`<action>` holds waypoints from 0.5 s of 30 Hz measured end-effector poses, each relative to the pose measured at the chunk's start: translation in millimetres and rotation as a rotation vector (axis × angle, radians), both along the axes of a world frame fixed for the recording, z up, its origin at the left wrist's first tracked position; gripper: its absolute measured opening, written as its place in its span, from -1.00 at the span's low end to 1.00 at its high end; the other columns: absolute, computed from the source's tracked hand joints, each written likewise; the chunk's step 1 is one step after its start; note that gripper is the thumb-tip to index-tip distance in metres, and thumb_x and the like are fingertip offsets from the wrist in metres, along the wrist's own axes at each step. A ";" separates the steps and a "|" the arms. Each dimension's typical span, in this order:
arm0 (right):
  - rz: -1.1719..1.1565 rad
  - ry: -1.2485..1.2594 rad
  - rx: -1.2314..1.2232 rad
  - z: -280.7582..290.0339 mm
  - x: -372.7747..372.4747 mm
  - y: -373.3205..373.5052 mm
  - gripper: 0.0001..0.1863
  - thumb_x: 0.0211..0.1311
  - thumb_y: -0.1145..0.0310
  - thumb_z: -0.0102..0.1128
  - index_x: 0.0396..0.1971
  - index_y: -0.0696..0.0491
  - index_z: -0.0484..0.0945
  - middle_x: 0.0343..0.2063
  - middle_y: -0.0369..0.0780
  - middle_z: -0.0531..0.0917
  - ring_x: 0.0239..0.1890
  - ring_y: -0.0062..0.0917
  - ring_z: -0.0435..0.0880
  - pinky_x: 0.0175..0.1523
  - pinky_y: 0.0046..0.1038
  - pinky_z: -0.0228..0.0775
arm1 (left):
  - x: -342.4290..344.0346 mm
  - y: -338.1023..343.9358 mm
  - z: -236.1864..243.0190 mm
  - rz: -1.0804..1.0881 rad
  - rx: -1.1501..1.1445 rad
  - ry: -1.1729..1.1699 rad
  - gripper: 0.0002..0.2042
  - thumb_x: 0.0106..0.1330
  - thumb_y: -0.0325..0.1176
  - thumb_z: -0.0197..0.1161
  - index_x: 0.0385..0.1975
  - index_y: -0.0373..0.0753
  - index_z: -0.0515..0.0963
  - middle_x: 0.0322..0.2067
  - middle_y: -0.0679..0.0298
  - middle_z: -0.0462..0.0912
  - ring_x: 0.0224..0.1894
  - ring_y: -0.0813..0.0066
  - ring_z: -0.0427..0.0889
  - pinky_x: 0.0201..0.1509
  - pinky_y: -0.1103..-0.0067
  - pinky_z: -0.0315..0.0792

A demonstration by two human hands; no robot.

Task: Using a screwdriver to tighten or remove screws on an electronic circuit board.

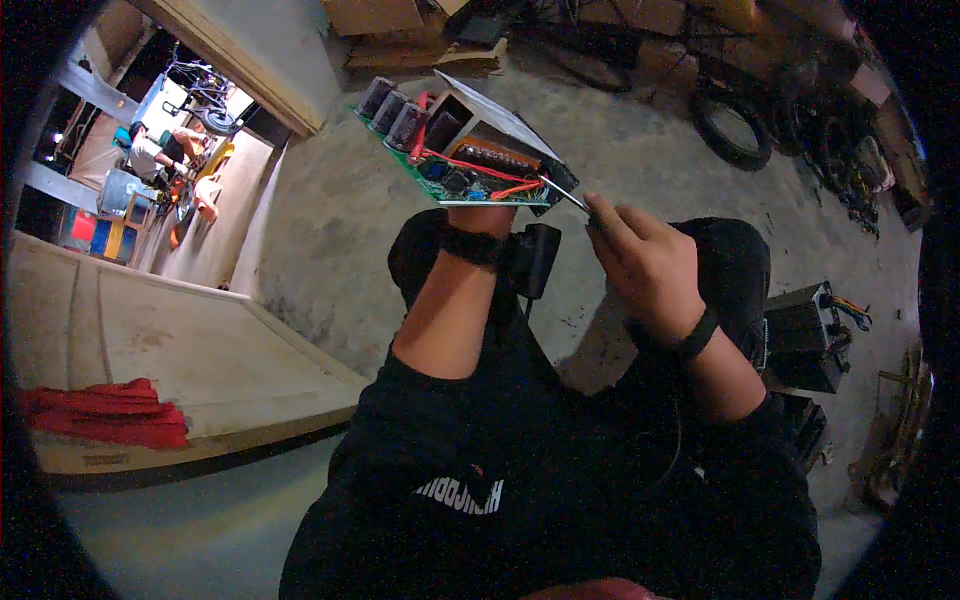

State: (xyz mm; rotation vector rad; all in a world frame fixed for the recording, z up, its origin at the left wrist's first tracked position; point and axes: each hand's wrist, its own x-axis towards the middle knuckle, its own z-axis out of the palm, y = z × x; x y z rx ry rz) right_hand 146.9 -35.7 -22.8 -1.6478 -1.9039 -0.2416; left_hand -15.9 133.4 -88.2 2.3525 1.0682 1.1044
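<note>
A green circuit board point(450, 190) is held up in front of me, its near edge low and its face tilted my way. It carries several dark capacitors point(392, 115), a grey metal heatsink plate point(490, 108), a copper-wound part point(495, 155) and red wires point(470, 167). My left hand point(482, 217) supports the board from below; its fingers are hidden behind it. My right hand point(640, 260) is closed round a slim metal tool, apparently a screwdriver point(566, 194), its handle hidden in the fingers. The tool's tip is at the board's right end, beside the red wires.
Grey metal power units point(805, 340) with coloured leads stand on the floor at right. Tyres point(730, 125) and cardboard boxes point(395, 40) lie farther off. A red cloth point(110, 412) rests on a pale ledge point(200, 350) at left. Another person point(155, 155) sits beyond the doorway.
</note>
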 end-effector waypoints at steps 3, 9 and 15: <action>0.034 0.074 -0.045 -0.6 1.4 1.8 -0.64 0.20 0.30 0.15 0.01 -0.03 0.51 -0.53 -0.17 0.55 -0.52 -0.20 0.57 -0.45 -0.31 0.42 | 11.6 -2.0 -9.1 -0.237 -0.351 -0.674 -0.53 0.17 -0.20 0.30 0.04 -0.19 0.37 0.01 0.16 0.47 0.07 0.28 0.48 0.10 0.34 0.44; 0.189 0.774 -0.431 -3.7 4.0 5.2 -0.61 0.37 0.25 -0.03 0.09 0.13 0.43 -0.46 -0.15 0.64 -0.51 -0.36 0.57 -0.31 -0.39 0.40 | 12.4 13.8 -10.0 -0.614 -0.888 -1.427 -0.53 0.33 0.01 -0.01 0.11 -0.16 0.30 0.10 0.13 0.40 0.16 0.17 0.37 0.29 0.27 0.21; 0.258 0.988 -0.810 12.7 15.0 9.0 -0.60 0.38 0.31 -0.08 0.15 0.14 0.40 -0.49 -0.33 0.59 -0.45 -0.72 0.43 -0.29 -0.60 0.32 | 17.9 8.6 -16.7 -0.439 -0.653 -1.115 -0.64 0.36 -0.13 0.02 0.05 -0.16 0.30 0.04 0.18 0.41 0.10 0.23 0.41 0.18 0.27 0.35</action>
